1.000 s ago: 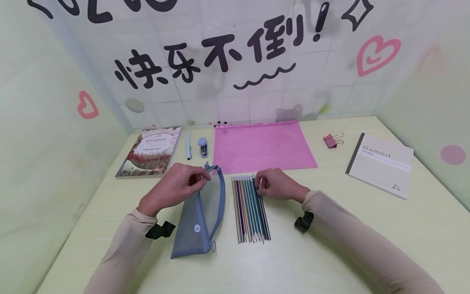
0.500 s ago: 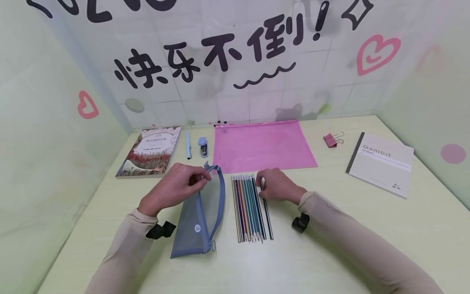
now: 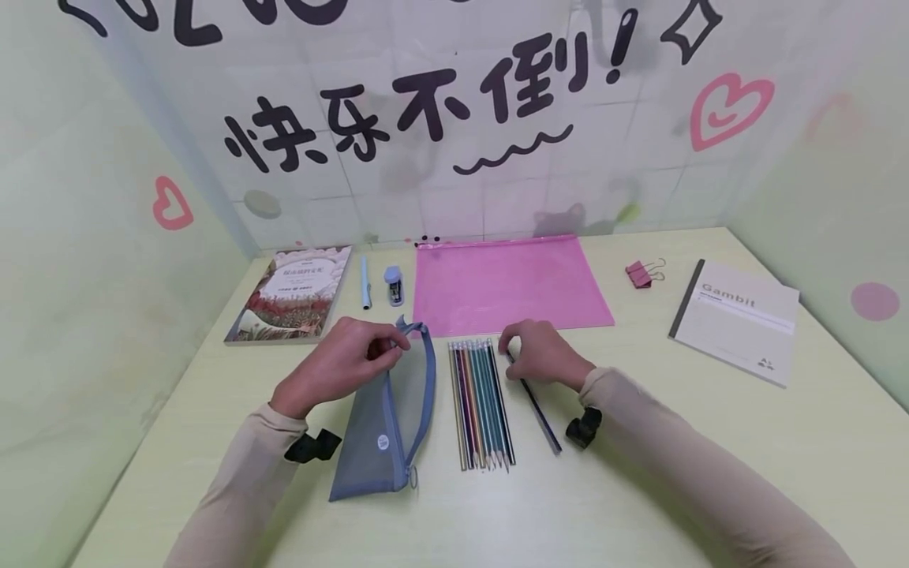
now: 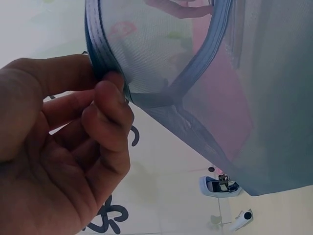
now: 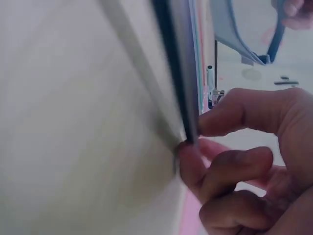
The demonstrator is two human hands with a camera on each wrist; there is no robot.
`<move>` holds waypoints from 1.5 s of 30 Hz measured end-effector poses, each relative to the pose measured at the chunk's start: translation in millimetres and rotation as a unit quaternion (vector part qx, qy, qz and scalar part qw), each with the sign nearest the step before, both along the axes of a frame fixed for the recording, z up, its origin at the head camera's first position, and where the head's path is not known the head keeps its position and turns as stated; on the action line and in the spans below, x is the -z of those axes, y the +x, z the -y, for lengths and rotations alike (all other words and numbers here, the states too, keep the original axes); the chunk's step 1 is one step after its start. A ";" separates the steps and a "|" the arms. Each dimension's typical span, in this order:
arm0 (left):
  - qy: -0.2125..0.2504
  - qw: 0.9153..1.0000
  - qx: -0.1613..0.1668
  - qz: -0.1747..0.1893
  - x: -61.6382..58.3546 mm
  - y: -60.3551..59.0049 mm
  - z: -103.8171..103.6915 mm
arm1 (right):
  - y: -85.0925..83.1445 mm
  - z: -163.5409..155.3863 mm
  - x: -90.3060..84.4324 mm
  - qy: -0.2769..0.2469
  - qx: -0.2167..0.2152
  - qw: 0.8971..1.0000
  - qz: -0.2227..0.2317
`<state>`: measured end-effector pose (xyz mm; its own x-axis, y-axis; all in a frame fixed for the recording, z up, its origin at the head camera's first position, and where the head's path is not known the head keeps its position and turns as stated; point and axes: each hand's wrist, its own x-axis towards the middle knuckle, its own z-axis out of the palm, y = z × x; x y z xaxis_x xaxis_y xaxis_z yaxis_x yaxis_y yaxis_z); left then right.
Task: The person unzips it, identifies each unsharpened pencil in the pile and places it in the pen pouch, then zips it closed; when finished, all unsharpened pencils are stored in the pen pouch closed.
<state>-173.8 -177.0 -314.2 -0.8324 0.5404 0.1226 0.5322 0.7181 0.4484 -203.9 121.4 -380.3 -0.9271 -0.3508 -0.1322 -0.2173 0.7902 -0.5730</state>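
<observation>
My left hand pinches the zip edge of a blue mesh pencil case, whose mouth gapes toward the right. In the left wrist view, thumb and fingertips clasp the zipper tape. To the right of the case lies a tight row of pencils, their eraser ends away from me. My right hand holds one dark pencil near its far end, slanted apart from the row. In the right wrist view this dark pencil runs up from between thumb and fingers, close over the table.
Behind the pencils lies a pink zip folder. Toward the back left are a book, a light blue pen and a small blue-capped container. A pink binder clip and a notebook lie to the right.
My right hand has drawn the dark pencil off the right side of the row, and its near end has swung out to the right. The left hand stays on the case.
</observation>
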 end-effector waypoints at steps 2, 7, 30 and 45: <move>0.001 1.000 -0.001 0.001 -0.1 0.0 -1.4 | -1.8 -3.4 2.3 -0.040 0.005 0.999 0.012; 0.004 1.000 -0.008 0.007 -1.1 0.4 -5.2 | 2.2 1.1 -4.5 -0.177 0.027 0.981 0.070; 0.044 0.999 -0.024 0.022 0.3 -2.4 -10.2 | 21.6 96.2 -13.4 -0.403 0.142 0.904 -0.019; 0.070 0.997 -0.023 0.023 6.5 -1.9 -14.6 | 39.6 107.9 -11.8 -0.295 0.054 0.952 -0.056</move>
<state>-175.7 -162.3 -320.7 -0.8620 0.4823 0.1558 0.4776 0.6701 0.5682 -164.3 13.5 -368.6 -0.9585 -0.2362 0.1599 -0.2390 0.3593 -0.9021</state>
